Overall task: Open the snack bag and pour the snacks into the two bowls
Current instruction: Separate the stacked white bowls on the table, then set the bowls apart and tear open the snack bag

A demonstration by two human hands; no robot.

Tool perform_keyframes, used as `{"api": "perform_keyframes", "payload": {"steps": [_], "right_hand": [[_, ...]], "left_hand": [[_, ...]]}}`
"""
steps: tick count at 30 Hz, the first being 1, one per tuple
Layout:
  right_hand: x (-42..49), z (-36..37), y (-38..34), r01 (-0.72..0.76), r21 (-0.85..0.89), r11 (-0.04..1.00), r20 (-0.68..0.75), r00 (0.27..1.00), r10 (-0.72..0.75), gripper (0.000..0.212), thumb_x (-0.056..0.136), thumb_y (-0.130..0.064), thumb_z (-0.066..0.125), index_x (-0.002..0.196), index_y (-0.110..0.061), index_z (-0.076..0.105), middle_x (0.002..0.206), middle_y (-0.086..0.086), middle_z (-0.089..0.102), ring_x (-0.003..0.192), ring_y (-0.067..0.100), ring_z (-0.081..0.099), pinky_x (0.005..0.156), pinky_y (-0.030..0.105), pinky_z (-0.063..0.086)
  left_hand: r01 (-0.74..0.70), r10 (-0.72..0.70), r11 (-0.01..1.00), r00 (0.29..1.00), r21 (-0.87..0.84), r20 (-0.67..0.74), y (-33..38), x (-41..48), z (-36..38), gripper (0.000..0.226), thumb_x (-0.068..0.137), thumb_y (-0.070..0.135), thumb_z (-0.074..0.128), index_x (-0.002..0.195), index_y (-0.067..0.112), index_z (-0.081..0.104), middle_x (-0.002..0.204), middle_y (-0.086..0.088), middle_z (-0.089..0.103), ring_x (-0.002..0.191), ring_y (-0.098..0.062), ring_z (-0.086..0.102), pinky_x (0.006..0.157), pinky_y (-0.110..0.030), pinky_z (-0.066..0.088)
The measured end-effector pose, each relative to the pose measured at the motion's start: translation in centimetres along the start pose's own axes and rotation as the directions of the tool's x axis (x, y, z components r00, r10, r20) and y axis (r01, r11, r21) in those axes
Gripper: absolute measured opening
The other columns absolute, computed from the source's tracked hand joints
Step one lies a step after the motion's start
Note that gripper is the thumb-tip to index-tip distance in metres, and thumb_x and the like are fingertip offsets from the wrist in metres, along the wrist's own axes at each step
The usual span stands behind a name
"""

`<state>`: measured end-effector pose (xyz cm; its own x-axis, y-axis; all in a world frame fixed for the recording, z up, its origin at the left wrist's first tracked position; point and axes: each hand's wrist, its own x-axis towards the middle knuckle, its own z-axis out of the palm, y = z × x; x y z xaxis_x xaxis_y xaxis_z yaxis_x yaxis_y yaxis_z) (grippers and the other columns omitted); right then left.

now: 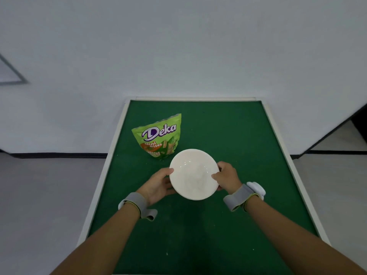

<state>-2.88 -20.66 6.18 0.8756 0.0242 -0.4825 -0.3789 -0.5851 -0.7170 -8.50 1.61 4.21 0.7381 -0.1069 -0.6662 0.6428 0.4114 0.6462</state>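
- Holding a white bowl (193, 174) w/ both hands over the green table (238, 135), roughly mid-table.
- My left hand (158, 185) sits on the bowl's left side: thumb tip on the rim, other fingers curled under the wall, so it's gripping, not spread.
- My right hand (226, 177) is on the bowl's right side: thumb over the rim, fingers wrapped under + behind. Also closed on the bowl.
- Bowl looks slightly tilted, inside facing up toward me; inside reads plain white, nothing in it that I can make out.
- Can't tell if the bowl's base touches the table or is lifted off it. Also can't tell if it's one bowl or a stack.
- Snack bag (158, 137) (green, "Deka Mini Bites") stands upright behind the bowl, to the far left of it, near the table's left edge. Its bottom corner is partly hidden by the bowl's rim.
- Neither hand touches the bag; top edge looks sealed.
- Grey wrist straps (237, 198) on both forearms.
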Motion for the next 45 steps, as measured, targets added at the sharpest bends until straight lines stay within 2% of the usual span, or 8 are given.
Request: {"api": "perform_keyframes", "payload": {"steps": [6,15,24,27,31,34,38,45], "right_hand": [[-1.9,0.2,0.2,-0.002,-0.059,0.998,0.003,1.0,0.003,0.021,0.082,0.003,0.04,0.088,-0.005,0.059,0.09,0.015,0.064,0.072,0.031,0.064,0.048,0.037,0.058],[-3.6,0.0,-0.7,0.012,-0.089,0.996,-0.068,0.998,-0.018,0.027,0.083,0.001,0.035,0.097,-0.002,0.058,0.095,0.015,0.063,0.082,0.035,0.066,0.057,0.044,0.061],[-2.4,-3.2,5.8,-0.173,0.173,0.97,-0.135,0.971,0.197,0.029,0.084,0.005,0.035,0.099,-0.006,0.057,0.096,0.017,0.06,0.074,0.031,0.058,0.054,0.045,0.058],[-1.2,-3.2,8.3,-0.242,0.093,0.966,-0.181,0.95,0.255,0.028,0.083,0.004,0.037,0.1,0.003,0.059,0.099,0.025,0.063,0.086,0.042,0.062,0.073,0.057,0.057],[-0.1,-2.1,10.1,-0.31,0.013,0.951,-0.181,0.934,0.307,0.031,0.088,0.005,0.038,0.108,0.006,0.062,0.106,0.023,0.065,0.086,0.03,0.055,0.074,0.035,0.043],[-0.1,-1.8,10.5,-0.36,-0.021,0.933,-0.213,0.913,0.348,0.025,0.09,0.001,0.04,0.097,0.004,0.063,0.104,0.022,0.064,0.084,0.029,0.052,0.077,0.036,0.046],[-0.8,-1.7,10.5,-0.27,-0.224,0.937,-0.256,0.944,0.211,0.024,0.087,-0.002,0.043,0.108,0.0,0.055,0.105,0.022,0.064,0.085,0.033,0.056,0.074,0.036,0.046],[-0.6,-1.4,8.8,-0.092,-0.503,0.859,-0.353,0.929,-0.107,0.031,0.084,-0.005,0.051,0.115,-0.005,0.053,0.113,0.017,0.059,0.101,0.035,0.053,0.079,0.04,0.046]], "left_hand": [[-0.051,0.052,0.994,0.999,0.098,-0.01,-1.2,-1.5,-0.3,0.01,0.092,0.013,0.053,0.093,0.012,0.043,0.107,-0.015,0.062,0.095,-0.032,0.061,0.082,-0.045,0.055],[-0.068,0.168,0.942,0.943,0.33,-0.286,-1.8,-1.8,0.0,0.032,0.085,0.019,0.065,0.11,0.014,0.046,0.112,-0.012,0.06,0.101,-0.034,0.062,0.087,-0.05,0.055],[0.003,0.18,0.937,0.854,0.35,-0.488,-1.5,-3.1,-6.1,0.026,0.092,0.024,0.056,0.115,0.016,0.051,0.114,-0.013,0.059,0.102,-0.036,0.058,0.085,-0.052,0.055],[0.048,0.187,0.923,0.812,0.383,-0.553,-1.8,-2.7,-7.9,0.02,0.091,0.023,0.056,0.109,0.016,0.054,0.115,-0.015,0.06,0.102,-0.039,0.058,0.087,-0.056,0.053],[0.096,0.186,0.913,0.768,0.398,-0.612,-2.3,-1.9,-8.9,0.017,0.091,0.018,0.053,0.107,0.013,0.057,0.117,-0.018,0.062,0.102,-0.04,0.058,0.09,-0.056,0.051],[0.125,0.228,0.876,0.743,0.466,-0.629,-2.5,-2.0,-8.3,0.032,0.088,0.007,0.044,0.117,0.009,0.058,0.119,-0.02,0.061,0.099,-0.038,0.056,0.089,-0.048,0.05],[0.163,0.325,0.783,0.715,0.6,-0.619,-2.6,-2.2,-7.9,0.05,0.083,-0.001,0.035,0.129,0.011,0.052,0.123,-0.02,0.058,0.109,-0.042,0.054,0.091,-0.047,0.049],[0.201,0.384,0.652,0.744,0.731,-0.547,-1.6,-2.2,-7.4,0.061,0.081,0.012,0.055,0.139,0.011,0.037,0.139,-0.017,0.047,0.122,-0.039,0.049,0.095,-0.047,0.045]]}}
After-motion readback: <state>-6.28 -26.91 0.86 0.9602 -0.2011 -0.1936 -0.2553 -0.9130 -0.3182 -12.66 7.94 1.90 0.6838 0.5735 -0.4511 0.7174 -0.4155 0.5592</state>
